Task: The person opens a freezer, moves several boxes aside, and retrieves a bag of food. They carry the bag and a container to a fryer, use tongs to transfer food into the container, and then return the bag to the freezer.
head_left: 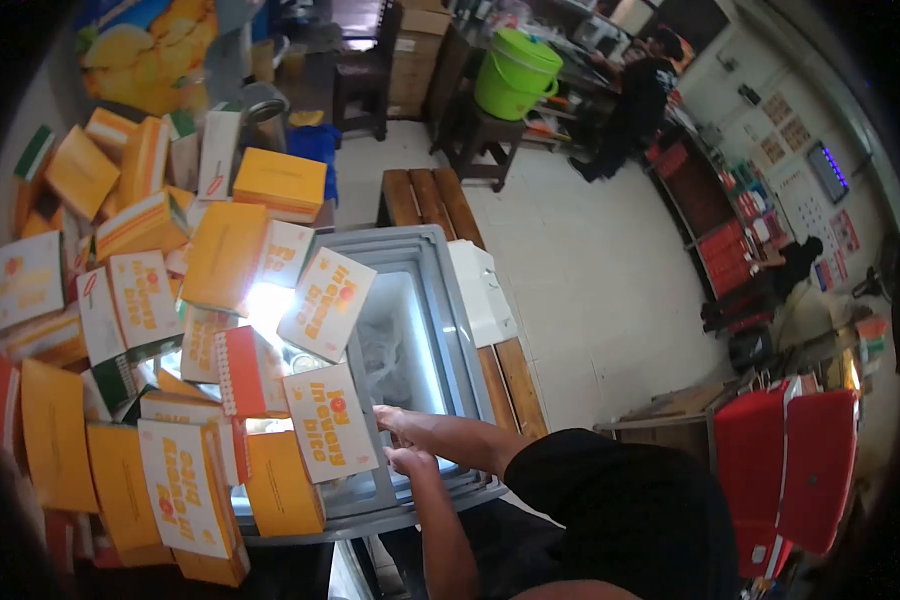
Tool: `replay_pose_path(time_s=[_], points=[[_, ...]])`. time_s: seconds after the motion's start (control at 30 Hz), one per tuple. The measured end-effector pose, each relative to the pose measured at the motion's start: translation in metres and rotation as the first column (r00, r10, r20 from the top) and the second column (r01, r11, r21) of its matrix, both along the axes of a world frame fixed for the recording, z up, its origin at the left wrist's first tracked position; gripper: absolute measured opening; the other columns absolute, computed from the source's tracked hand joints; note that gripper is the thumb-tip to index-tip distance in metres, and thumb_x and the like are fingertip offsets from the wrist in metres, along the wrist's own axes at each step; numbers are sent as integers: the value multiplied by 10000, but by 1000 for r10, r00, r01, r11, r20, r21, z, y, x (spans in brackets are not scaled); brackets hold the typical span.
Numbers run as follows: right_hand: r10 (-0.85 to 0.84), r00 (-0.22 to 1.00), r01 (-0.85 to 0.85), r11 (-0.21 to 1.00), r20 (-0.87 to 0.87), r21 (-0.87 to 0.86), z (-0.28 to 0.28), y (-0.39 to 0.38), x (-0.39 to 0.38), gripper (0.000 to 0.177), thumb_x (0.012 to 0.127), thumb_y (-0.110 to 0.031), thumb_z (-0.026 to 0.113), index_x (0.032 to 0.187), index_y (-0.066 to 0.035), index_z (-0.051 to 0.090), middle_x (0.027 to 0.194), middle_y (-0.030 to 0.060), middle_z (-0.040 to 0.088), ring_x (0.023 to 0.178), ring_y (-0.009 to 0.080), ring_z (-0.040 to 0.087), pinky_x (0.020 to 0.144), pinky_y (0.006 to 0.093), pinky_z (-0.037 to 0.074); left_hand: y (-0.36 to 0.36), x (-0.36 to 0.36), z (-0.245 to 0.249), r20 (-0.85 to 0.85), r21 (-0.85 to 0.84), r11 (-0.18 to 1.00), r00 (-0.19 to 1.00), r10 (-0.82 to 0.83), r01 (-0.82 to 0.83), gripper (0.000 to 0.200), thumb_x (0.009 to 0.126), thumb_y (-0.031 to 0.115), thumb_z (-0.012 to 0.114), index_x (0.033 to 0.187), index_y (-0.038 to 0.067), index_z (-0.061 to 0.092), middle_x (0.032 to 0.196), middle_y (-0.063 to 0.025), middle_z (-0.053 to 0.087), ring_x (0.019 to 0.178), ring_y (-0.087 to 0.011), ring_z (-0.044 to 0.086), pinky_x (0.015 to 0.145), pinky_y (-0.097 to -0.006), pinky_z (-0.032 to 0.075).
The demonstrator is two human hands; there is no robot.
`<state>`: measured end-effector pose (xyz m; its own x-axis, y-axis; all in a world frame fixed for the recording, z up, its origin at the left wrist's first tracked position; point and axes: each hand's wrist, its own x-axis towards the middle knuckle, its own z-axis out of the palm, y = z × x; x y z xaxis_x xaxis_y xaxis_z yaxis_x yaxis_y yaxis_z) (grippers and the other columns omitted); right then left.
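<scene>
My right hand [394,420] reaches over the open grey freezer chest [435,300], its fingers bent in and closed. Just below it, close by, is my left hand [408,461], also closed, beside the chest's inner edge. What either hand holds is too small and partly hidden to name. A white box with orange lettering [328,420] stands right beside both hands and overlaps their fingertips' area. Clear plastic bags [378,355] lie inside the lit chest, above my hands in the view.
Many orange and white boxes [223,257] heap up on the left. A wooden bench [430,205] and a white container [480,290] flank the chest. Beyond are a green bucket [517,75] on a stool, a red cooler [750,460] and two people [642,100] [770,280].
</scene>
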<state>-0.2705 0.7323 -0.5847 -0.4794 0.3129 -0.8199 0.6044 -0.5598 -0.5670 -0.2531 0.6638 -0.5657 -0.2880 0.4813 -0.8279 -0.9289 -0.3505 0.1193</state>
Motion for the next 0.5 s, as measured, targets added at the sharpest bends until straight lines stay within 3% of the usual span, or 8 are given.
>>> replay_pose_path(time_s=[0.5], points=[[165, 977, -175, 982, 137, 67, 1, 46, -8, 525, 623, -218, 672, 1064, 11, 503, 906, 129, 576, 841, 203, 545, 698, 324, 456, -48, -29, -85, -12, -315, 947, 998, 66, -66, 341, 859, 136, 428, 1162, -20, 430, 1176, -130, 453, 1098, -217, 435, 937, -334, 335]])
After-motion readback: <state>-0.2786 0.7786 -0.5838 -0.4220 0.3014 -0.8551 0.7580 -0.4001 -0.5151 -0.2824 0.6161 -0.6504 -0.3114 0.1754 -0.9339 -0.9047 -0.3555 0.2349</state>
